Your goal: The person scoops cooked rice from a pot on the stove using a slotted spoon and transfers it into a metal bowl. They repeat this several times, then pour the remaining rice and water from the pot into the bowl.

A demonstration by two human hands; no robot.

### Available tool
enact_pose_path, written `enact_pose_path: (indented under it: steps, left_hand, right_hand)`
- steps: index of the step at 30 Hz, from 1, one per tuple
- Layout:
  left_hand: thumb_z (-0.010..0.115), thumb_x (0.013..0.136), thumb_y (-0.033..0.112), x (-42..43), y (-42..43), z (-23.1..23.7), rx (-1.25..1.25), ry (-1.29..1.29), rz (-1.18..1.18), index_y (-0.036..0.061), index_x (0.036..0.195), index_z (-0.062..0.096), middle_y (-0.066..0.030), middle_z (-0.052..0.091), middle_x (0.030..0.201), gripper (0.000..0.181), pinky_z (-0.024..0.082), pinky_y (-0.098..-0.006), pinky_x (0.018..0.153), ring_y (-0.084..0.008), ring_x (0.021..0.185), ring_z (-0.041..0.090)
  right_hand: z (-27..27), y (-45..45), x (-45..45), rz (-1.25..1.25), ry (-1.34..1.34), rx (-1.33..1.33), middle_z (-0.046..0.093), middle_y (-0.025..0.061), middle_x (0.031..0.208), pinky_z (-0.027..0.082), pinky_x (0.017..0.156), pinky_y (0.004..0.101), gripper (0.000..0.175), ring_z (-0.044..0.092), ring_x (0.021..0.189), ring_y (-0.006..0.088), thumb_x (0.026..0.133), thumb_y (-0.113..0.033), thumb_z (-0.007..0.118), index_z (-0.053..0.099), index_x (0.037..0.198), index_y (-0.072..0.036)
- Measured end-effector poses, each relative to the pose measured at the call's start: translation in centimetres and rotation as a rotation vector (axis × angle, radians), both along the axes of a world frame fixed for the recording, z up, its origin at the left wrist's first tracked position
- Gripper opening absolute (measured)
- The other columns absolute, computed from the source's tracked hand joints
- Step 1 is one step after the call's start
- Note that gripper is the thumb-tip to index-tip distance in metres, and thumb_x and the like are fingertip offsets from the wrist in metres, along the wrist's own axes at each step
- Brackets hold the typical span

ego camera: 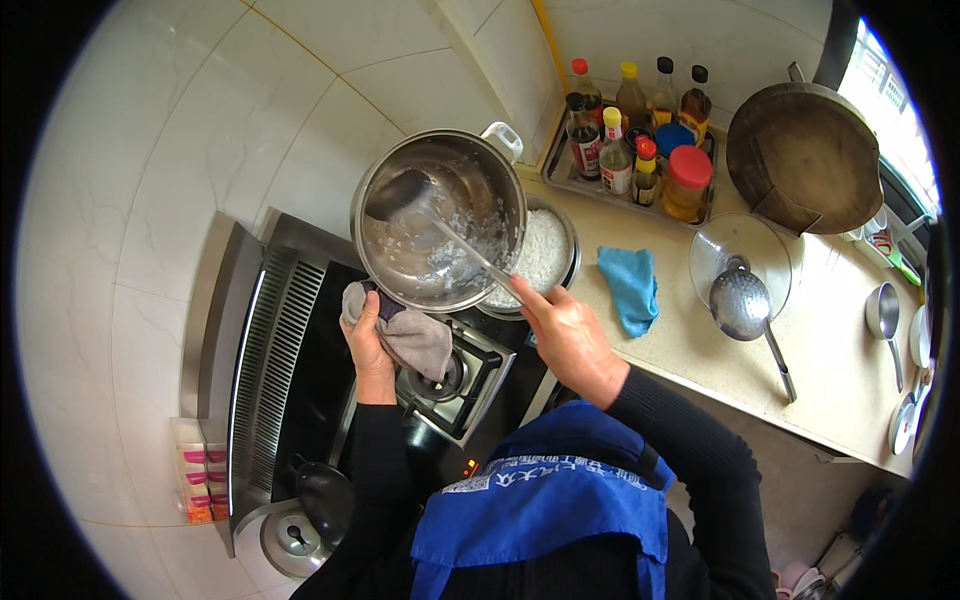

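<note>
A deep stainless steel pot (390,255) is tipped over a wide vessel of white rice (541,247) at the hob's right end. Through a folded grey cloth (420,341), my left hand (371,345) grips the pot at its near side. My right hand (566,337) is closed round the handle of a ladle (469,247), whose dark bowl rests inside the pot. Grains of rice cling to the pot's inner wall and bottom. The pot's white far handle (502,141) is free. Part of the rice vessel is hidden beneath the pot.
A gas burner (450,375) lies below my left hand. On the counter (645,360) are a blue cloth (630,289), a glass lid (709,247), a skimmer (741,304) and a tray (562,180) of bottles. A large wok (810,157) leans behind; a range hood (277,360) stands left.
</note>
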State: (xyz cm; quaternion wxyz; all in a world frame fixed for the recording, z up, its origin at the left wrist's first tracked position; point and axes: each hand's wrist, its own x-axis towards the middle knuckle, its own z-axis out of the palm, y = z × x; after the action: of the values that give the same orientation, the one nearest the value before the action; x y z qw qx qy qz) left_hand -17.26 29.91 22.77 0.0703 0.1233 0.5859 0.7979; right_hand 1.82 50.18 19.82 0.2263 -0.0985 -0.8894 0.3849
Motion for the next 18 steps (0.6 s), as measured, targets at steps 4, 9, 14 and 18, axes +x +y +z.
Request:
enact_pose_path:
  steps: [4,9,14,18]
  left_hand:
    - [0.069,0.084,0.010,0.4,0.0,0.8,-0.030,0.065,-0.037,-0.0009,0.098,0.062,-0.0072,0.065,0.094,0.020,0.051,-0.0294,0.072,-0.0156,0.080,0.063]
    - [0.069,0.084,0.011,0.3,-0.2,1.2,-0.016,0.031,-0.014,-0.0012,0.099,0.062,-0.0075,0.065,0.095,0.020,0.051,-0.0290,0.072,-0.0160,0.080,0.063]
    - [0.069,0.084,0.011,0.3,-0.2,0.8,0.046,0.009,-0.017,-0.0003,0.099,0.061,-0.0069,0.065,0.094,0.021,0.051,-0.0296,0.072,-0.0163,0.080,0.063]
    - [0.070,0.083,0.011,0.3,0.2,0.7,0.012,0.010,-0.032,0.0004,0.100,0.060,-0.0071,0.064,0.094,0.022,0.051,-0.0302,0.072,-0.0169,0.080,0.062]
  right_hand:
    - [0.3,-0.3,-0.4,0.063,-0.057,0.066,0.054,0.0230,0.077,0.049,0.060,0.0446,0.067,0.058,0.064,0.0379,0.069,0.003,0.055,0.041,0.134,0.000]
    - [-1.7,0.4,5.0,0.133,-0.252,0.266,0.054,0.0199,0.078,0.050,0.057,0.0416,0.071,0.059,0.062,0.0334,0.067,-0.001,0.059,0.042,0.136,-0.003]
    - [-2.0,1.4,5.8,0.080,-0.385,0.251,0.054,0.0187,0.078,0.050,0.057,0.0412,0.070,0.059,0.062,0.0321,0.068,-0.001,0.058,0.042,0.136,-0.004]
    - [-0.1,-0.5,2.7,0.013,-0.048,0.306,0.052,0.0168,0.084,0.051,0.058,0.0390,0.066,0.059,0.067,0.0298,0.071,-0.002,0.057,0.042,0.136,-0.004]
